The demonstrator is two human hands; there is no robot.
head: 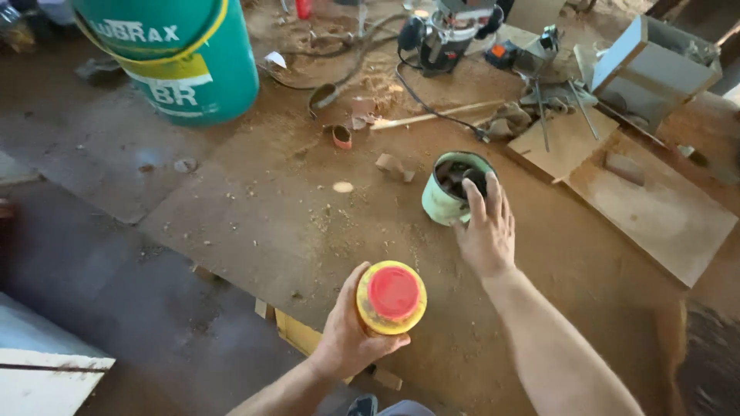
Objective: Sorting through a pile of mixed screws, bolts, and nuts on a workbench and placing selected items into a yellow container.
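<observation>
Left hand (351,335) wraps yellow jar (391,299) with red lid, held upright over desk (293,223) edge. Right hand (487,231), fingers loose and open, reaches into pale green can (445,202) mid-desk, holding nothing visible.

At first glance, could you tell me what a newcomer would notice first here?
The left hand grips a yellow jar with a red lid in the near foreground. Just beyond, the right hand reaches into a pale green tin on the sawdust-covered board; a big green drum stands far left.
</observation>
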